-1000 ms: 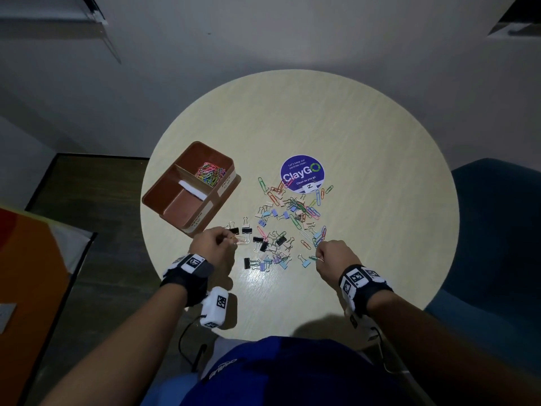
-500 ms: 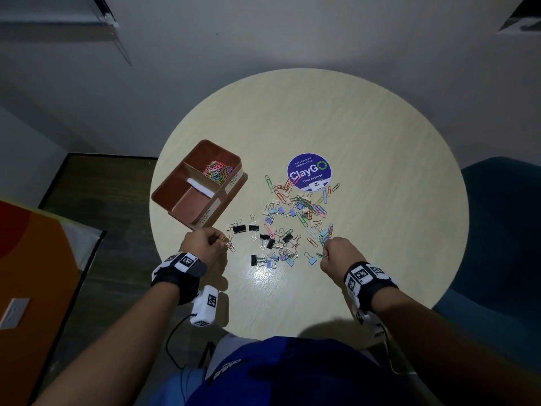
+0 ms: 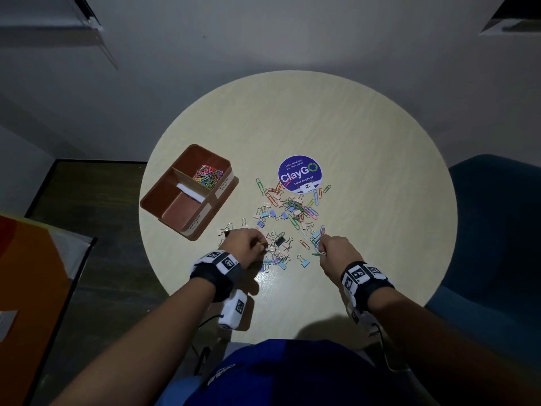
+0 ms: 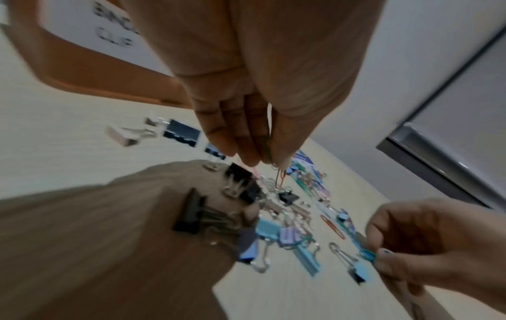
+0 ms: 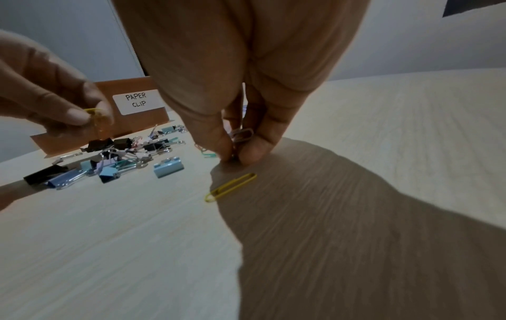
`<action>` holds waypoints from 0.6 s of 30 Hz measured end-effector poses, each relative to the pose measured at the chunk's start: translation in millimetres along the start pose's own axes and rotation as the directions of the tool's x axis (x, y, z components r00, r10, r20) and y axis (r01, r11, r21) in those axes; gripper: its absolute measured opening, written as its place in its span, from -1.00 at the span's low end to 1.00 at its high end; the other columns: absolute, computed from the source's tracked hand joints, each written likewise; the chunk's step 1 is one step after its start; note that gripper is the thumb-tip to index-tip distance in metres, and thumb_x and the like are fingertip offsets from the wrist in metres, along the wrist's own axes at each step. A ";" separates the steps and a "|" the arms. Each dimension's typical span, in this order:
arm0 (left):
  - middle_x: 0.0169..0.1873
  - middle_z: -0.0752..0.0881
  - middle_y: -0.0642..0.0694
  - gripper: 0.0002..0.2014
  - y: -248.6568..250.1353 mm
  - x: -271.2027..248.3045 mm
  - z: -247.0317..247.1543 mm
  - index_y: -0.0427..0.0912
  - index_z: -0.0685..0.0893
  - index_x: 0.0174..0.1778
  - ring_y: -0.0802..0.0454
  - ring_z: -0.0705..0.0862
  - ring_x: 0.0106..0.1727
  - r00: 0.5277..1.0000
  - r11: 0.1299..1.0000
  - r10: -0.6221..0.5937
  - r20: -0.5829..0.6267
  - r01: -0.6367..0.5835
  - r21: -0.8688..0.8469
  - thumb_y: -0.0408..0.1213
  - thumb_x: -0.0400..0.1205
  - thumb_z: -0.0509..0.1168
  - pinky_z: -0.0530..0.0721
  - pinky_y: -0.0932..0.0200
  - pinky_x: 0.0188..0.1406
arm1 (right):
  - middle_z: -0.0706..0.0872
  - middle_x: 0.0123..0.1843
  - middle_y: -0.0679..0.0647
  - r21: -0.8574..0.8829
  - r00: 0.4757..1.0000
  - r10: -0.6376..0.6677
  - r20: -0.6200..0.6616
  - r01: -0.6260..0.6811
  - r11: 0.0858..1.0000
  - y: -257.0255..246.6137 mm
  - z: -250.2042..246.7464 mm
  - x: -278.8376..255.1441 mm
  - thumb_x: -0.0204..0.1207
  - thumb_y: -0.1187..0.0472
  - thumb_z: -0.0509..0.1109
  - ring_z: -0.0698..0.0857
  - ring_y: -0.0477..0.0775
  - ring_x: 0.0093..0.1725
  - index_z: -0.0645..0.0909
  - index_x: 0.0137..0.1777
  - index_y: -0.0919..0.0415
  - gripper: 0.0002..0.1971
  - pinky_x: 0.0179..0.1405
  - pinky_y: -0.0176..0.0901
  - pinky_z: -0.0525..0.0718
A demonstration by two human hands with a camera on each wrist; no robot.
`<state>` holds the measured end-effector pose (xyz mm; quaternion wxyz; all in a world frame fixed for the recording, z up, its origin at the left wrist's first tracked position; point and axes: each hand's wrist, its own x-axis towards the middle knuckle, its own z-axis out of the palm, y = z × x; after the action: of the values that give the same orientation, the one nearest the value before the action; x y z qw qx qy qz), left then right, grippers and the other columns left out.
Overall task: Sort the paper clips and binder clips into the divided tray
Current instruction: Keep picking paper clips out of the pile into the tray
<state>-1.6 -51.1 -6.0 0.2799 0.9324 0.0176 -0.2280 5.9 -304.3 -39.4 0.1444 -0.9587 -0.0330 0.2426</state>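
Observation:
The brown divided tray (image 3: 152,200) stands at the table's left; its far compartment holds a heap of coloured paper clips (image 3: 208,174). Mixed paper clips and binder clips (image 3: 288,213) lie scattered mid-table. My left hand (image 3: 262,244) hovers over the pile's near left part, pinching a few paper clips (image 4: 280,179) that hang from its fingertips (image 4: 246,151). My right hand (image 3: 320,248) is at the pile's near right edge, fingertips on the table, with paper clips (image 5: 242,134) pinched between finger and thumb. A yellow paper clip (image 5: 231,187) lies just beside it.
A round purple ClayGO sticker (image 3: 299,173) is on the table beyond the pile. The tray's near compartment (image 3: 178,210), labelled binder clip, holds only a white strip. A blue chair (image 3: 497,230) stands to the right, and an orange surface (image 3: 26,276) to the left.
My left hand has moved right from beside the tray into the near part of the pile, still holding clips. My right hand has edged slightly forward.

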 end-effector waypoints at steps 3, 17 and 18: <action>-0.13 0.80 0.04 -0.88 26.7 14.4 7.5 -0.02 0.78 0.00 0.12 0.73 -0.13 0.997 0.998 0.061 0.051 -0.061 -0.009 -0.24 0.65 0.34 0.68 0.25 -0.11 | 0.68 0.06 0.18 0.012 1.000 0.017 -0.002 -0.017 1.000 5.9 -3.8 -1.4 0.55 0.31 0.26 0.65 0.21 0.03 0.61 0.15 0.15 -0.78 -0.20 -0.16 0.52; 0.12 0.68 -0.14 -0.72 79.9 55.0 56.1 -0.05 0.74 0.24 -0.17 0.66 0.16 0.959 0.898 0.205 0.198 -0.265 0.350 -0.22 0.65 0.26 0.69 -0.02 0.14 | 0.60 0.17 0.20 0.020 0.999 0.032 0.019 -0.032 0.999 16.7 -7.9 -3.9 0.64 0.19 0.31 0.61 0.24 0.20 0.64 0.17 0.26 -0.80 0.14 -0.04 0.59; 0.11 0.68 -0.13 -0.73 79.2 55.6 56.1 -0.05 0.75 0.23 -0.16 0.66 0.16 0.958 0.896 0.207 0.198 -0.267 0.355 -0.21 0.65 0.26 0.69 -0.02 0.12 | 0.60 0.16 0.20 0.014 0.999 0.028 0.027 -0.029 0.999 16.4 -7.4 -3.9 0.65 0.21 0.29 0.62 0.24 0.20 0.64 0.16 0.27 -0.80 0.14 -0.03 0.59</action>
<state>37.6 -152.8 -30.9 0.1210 0.9433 -0.1627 -0.2629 5.9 -322.4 -36.2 0.1476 -0.9547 -0.0195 0.2576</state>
